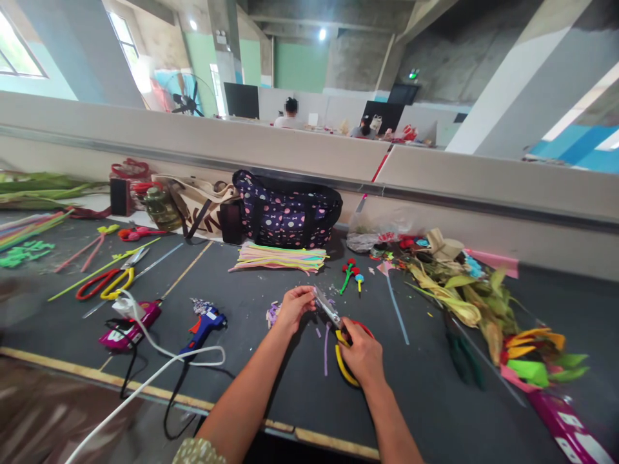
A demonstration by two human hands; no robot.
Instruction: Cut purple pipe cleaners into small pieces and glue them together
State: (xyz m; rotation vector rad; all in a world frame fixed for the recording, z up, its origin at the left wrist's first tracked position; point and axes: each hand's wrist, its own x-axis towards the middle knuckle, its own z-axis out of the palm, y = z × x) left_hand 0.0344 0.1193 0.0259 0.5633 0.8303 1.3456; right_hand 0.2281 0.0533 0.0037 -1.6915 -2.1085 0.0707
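My right hand (362, 351) is wrapped round the red and yellow handles of a pair of scissors (329, 308), whose blades point up and left. Close to the blade tips, the fingers of my left hand (296, 308) are pinched together; what they hold is too small to make out. Below the blades lies a thin purple strip (326, 354). A small heap of purple cut pieces (273, 314) sits beside my left hand, partly hidden by it.
Left of my hands lie a blue glue gun (206, 327), a purple power strip (135, 325) and other scissors (113, 277). Behind are a bundle of pastel pipe cleaners (280, 258) and a dotted bag (287, 209). Dried husks (464, 303) and pliers (464, 354) lie right.
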